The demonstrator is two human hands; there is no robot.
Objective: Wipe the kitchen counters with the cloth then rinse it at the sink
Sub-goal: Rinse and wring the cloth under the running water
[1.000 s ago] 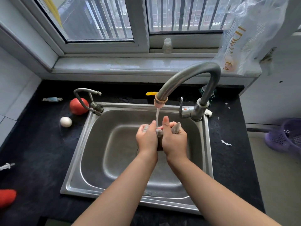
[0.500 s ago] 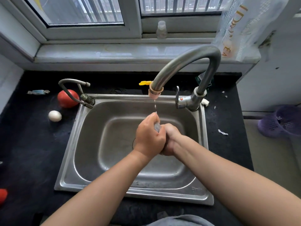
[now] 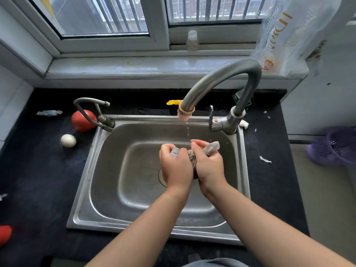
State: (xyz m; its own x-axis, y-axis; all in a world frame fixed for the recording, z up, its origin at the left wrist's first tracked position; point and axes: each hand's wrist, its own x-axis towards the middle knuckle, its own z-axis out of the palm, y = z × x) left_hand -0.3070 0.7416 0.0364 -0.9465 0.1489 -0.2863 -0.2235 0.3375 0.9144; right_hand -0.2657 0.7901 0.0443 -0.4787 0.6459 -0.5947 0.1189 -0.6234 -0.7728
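Dark desk (image 3: 38, 180) frames the sink (image 3: 84, 189); under the trickling faucet (image 3: 221, 78), left hand (image 3: 176, 166) and right hand (image 3: 209, 164) clench the cloth (image 3: 212, 148), fingers (image 3: 197, 146) curled round it, apparently to rinse it.

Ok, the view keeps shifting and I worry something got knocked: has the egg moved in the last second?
No. The egg lies in the same spot on the counter left of the sink, just in front of the tomato; only the camera shifted.

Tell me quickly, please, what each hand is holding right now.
Left hand: closed, gripping one end of the cloth.
Right hand: closed, gripping the same cloth.
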